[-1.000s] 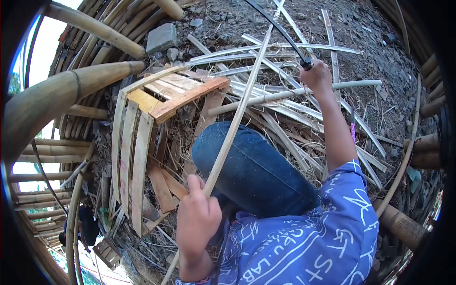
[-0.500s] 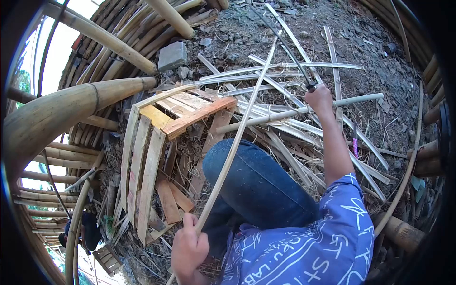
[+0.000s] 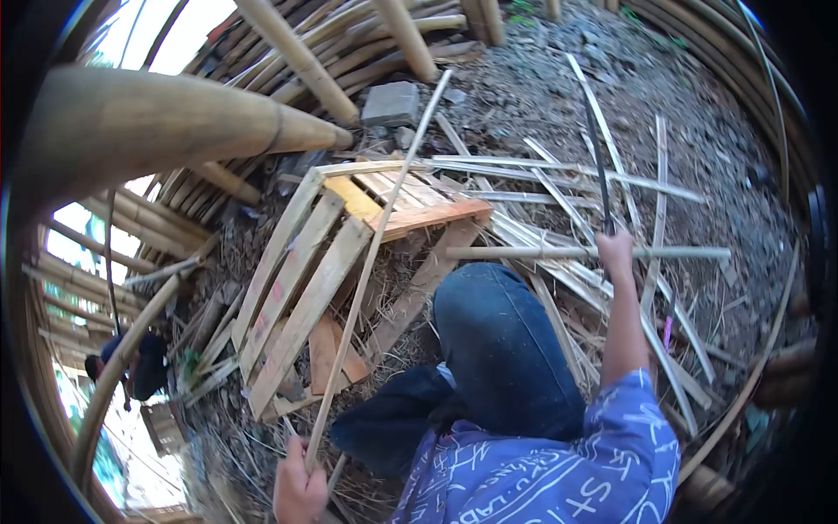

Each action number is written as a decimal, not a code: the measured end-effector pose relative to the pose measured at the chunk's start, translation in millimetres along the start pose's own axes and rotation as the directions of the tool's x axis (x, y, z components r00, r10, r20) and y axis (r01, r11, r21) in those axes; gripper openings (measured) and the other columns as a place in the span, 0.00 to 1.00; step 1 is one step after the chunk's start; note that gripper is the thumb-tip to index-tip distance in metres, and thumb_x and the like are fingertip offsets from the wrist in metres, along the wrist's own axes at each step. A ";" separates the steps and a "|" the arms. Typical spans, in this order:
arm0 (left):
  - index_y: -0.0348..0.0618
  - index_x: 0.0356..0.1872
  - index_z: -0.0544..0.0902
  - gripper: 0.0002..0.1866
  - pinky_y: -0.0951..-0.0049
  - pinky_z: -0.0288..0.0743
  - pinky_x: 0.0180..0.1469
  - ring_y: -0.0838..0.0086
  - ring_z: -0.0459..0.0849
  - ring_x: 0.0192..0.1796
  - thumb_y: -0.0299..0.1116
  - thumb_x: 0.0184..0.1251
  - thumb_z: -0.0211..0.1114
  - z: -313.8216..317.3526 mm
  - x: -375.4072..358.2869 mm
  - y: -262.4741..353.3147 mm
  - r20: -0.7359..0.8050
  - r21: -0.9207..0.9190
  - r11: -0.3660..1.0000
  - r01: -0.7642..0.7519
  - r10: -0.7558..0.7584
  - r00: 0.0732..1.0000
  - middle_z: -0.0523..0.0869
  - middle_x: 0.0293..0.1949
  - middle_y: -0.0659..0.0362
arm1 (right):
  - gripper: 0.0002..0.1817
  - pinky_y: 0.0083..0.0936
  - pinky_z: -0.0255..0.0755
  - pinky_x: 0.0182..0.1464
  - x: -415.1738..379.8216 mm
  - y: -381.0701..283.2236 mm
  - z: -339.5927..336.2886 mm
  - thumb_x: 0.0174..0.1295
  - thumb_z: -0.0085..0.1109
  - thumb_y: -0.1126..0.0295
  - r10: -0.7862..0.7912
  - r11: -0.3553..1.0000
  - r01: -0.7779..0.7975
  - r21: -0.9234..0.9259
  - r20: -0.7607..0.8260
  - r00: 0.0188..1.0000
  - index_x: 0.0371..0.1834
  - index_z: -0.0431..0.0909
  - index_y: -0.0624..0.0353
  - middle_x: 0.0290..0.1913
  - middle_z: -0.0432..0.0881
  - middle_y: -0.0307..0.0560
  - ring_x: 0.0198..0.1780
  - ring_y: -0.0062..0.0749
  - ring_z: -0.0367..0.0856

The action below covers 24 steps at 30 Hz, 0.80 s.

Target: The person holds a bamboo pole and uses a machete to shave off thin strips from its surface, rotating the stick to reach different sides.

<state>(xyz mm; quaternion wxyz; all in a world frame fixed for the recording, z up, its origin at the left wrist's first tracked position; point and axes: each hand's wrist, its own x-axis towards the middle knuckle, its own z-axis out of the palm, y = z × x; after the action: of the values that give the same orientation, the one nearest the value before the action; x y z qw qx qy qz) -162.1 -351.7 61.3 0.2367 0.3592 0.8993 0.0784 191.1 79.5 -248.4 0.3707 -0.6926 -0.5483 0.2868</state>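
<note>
My left hand (image 3: 301,487), low in the view, is closed round the lower end of a long bamboo strip (image 3: 381,227). That strip slants up and away, passing in front of a wooden crate (image 3: 301,293). On the right, my right hand (image 3: 615,251) grips the handle of a machete (image 3: 597,148), its long dark blade pointing away from me. A round bamboo pole (image 3: 506,252) lies crosswise, overlapped by my right hand. Split bamboo strips (image 3: 546,179) are scattered on the ground around the blade. My bent knee (image 3: 502,323) sits between both arms.
Thick bamboo posts (image 3: 183,113) lean in from the left, near a grey block (image 3: 390,104). A pink-handled tool (image 3: 669,332) lies among strips on the right. Another person (image 3: 144,362) is at the far left. Stacked bamboo (image 3: 716,79) borders the back right.
My left hand has moved down and left, and its strip has swung left across the crate. The machete now points more upright in view. My head view has turned left.
</note>
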 end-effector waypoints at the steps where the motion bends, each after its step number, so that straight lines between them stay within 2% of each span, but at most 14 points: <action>1: 0.38 0.51 0.73 0.16 0.66 0.70 0.27 0.65 0.78 0.25 0.38 0.70 0.59 3.9 3.9 11.1 -0.016 -0.025 1.000 0.017 -0.018 1.000 0.79 0.25 0.50 | 0.09 0.30 0.65 0.16 0.2 20.3 14.0 0.49 0.61 0.69 -0.002 0.992 0.003 0.127 -0.007 1.000 0.19 0.73 0.62 0.14 0.73 0.42 0.13 0.26 0.72; 2: 0.39 0.46 0.72 0.13 0.54 0.70 0.32 0.52 0.79 0.30 0.31 0.62 0.57 7.7 11.2 25.6 -0.096 0.053 0.999 -0.013 0.018 0.995 0.80 0.26 0.44 | 0.11 0.35 0.71 0.25 -7.9 18.9 15.3 0.47 0.60 0.67 0.139 0.981 -0.146 0.127 0.068 0.988 0.26 0.77 0.66 0.18 0.78 0.48 0.19 0.34 0.77; 3: 0.41 0.41 0.71 0.12 0.43 0.70 0.37 0.38 0.80 0.35 0.24 0.53 0.54 9.5 18.6 36.1 -0.168 0.137 0.990 -0.039 0.062 0.984 0.81 0.27 0.37 | 0.12 0.30 0.69 0.18 -26.2 -12.8 4.3 0.48 0.62 0.67 0.187 0.951 -0.213 0.223 0.129 0.974 0.27 0.76 0.67 0.18 0.78 0.46 0.14 0.29 0.74; 5: 0.40 0.40 0.73 0.11 0.44 0.71 0.37 0.40 0.81 0.33 0.25 0.53 0.55 10.0 31.4 42.2 -0.164 0.159 0.986 -0.042 0.069 0.984 0.81 0.26 0.39 | 0.10 0.23 0.66 0.15 -48.9 -47.7 -3.5 0.53 0.64 0.71 0.182 0.900 -0.240 0.364 0.186 0.966 0.27 0.73 0.64 0.17 0.76 0.42 0.13 0.24 0.73; 7: 0.41 0.40 0.73 0.12 0.45 0.72 0.36 0.42 0.81 0.32 0.25 0.52 0.56 10.9 43.5 46.1 -0.182 0.186 0.971 -0.152 0.186 0.965 0.81 0.24 0.40 | 0.09 0.23 0.65 0.14 -66.2 -82.2 -14.6 0.54 0.63 0.72 0.149 0.833 -0.251 0.493 0.238 0.960 0.28 0.72 0.62 0.16 0.73 0.40 0.11 0.24 0.70; 10: 0.41 0.40 0.73 0.12 0.48 0.75 0.35 0.44 0.82 0.31 0.30 0.54 0.60 7.0 60.5 58.1 -0.188 0.154 0.966 -0.207 0.234 0.954 0.81 0.23 0.42 | 0.06 0.20 0.63 0.13 -81.2 -124.1 -28.2 0.58 0.60 0.74 0.055 0.775 -0.217 0.593 0.279 0.959 0.30 0.72 0.62 0.17 0.70 0.38 0.12 0.21 0.67; 11: 0.41 0.40 0.73 0.12 0.49 0.75 0.35 0.45 0.83 0.31 0.32 0.55 0.61 5.8 65.0 65.5 -0.177 0.163 0.956 -0.245 0.272 0.946 0.82 0.23 0.42 | 0.08 0.21 0.63 0.13 -89.0 -144.8 -34.3 0.55 0.62 0.73 0.050 0.721 -0.231 0.653 0.285 0.957 0.29 0.70 0.60 0.15 0.71 0.40 0.12 0.23 0.69; 13: 0.41 0.40 0.73 0.13 0.50 0.76 0.36 0.46 0.83 0.31 0.33 0.55 0.62 2.9 68.8 83.5 -0.204 0.108 0.959 -0.263 0.280 0.938 0.82 0.23 0.43 | 0.08 0.19 0.63 0.13 -105.2 -168.8 -39.3 0.55 0.61 0.74 -0.037 0.661 -0.167 0.731 0.254 0.967 0.29 0.70 0.60 0.15 0.70 0.40 0.11 0.23 0.69; 15: 0.41 0.40 0.73 0.14 0.51 0.76 0.36 0.46 0.84 0.32 0.35 0.56 0.63 2.3 72.5 96.3 -0.221 0.053 0.957 -0.284 0.289 0.932 0.82 0.24 0.43 | 0.07 0.19 0.65 0.13 -126.3 -192.3 -42.9 0.56 0.60 0.75 -0.096 0.568 -0.177 0.804 0.278 0.956 0.31 0.69 0.60 0.15 0.70 0.40 0.11 0.23 0.69; 16: 0.40 0.40 0.73 0.14 0.51 0.77 0.37 0.47 0.84 0.32 0.35 0.56 0.63 3.1 75.1 100.3 -0.243 0.051 0.936 -0.348 0.349 0.905 0.83 0.24 0.44 | 0.08 0.20 0.67 0.12 -137.8 -202.1 -41.8 0.56 0.58 0.77 -0.093 0.508 -0.215 0.834 0.301 0.949 0.34 0.68 0.61 0.14 0.69 0.40 0.10 0.23 0.68; 17: 0.40 0.40 0.73 0.15 0.52 0.77 0.37 0.47 0.84 0.32 0.36 0.56 0.63 3.7 77.5 104.6 -0.265 0.054 0.910 -0.411 0.410 0.873 0.83 0.25 0.44 | 0.09 0.21 0.67 0.11 -146.9 -204.4 -38.1 0.57 0.56 0.79 -0.167 0.434 -0.196 0.879 0.293 0.941 0.36 0.66 0.62 0.14 0.68 0.40 0.09 0.23 0.68; 19: 0.40 0.40 0.73 0.14 0.53 0.77 0.36 0.47 0.84 0.32 0.36 0.57 0.63 5.8 81.3 112.9 -0.287 0.010 0.897 -0.442 0.426 0.858 0.83 0.26 0.45 | 0.10 0.21 0.67 0.13 -165.0 -217.1 -34.0 0.58 0.57 0.81 -0.235 0.336 -0.221 0.916 0.308 0.922 0.37 0.65 0.62 0.14 0.67 0.39 0.10 0.23 0.68; 22: 0.42 0.37 0.75 0.13 0.58 0.71 0.32 0.54 0.81 0.27 0.34 0.53 0.67 14.8 87.2 120.8 -0.348 -0.027 0.833 -0.552 0.510 0.786 0.82 0.24 0.51 | 0.11 0.20 0.68 0.15 -178.7 -228.0 -19.5 0.60 0.59 0.79 -0.288 0.312 -0.237 0.920 0.330 0.899 0.36 0.65 0.61 0.17 0.69 0.42 0.11 0.24 0.69; 24: 0.42 0.37 0.75 0.13 0.59 0.72 0.32 0.54 0.82 0.27 0.33 0.52 0.68 16.4 86.1 128.8 -0.311 -0.049 0.832 -0.553 0.513 0.800 0.82 0.25 0.51 | 0.12 0.20 0.69 0.16 -184.0 -233.6 -13.2 0.61 0.61 0.77 -0.271 0.300 -0.272 0.914 0.355 0.895 0.35 0.65 0.61 0.19 0.70 0.43 0.13 0.24 0.70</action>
<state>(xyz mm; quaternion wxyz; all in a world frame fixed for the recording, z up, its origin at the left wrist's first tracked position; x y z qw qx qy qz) -130.0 -199.4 55.3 0.0971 0.5656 0.7784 0.2543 30.9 -73.0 -49.3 0.5702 -0.2506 -0.3389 0.7051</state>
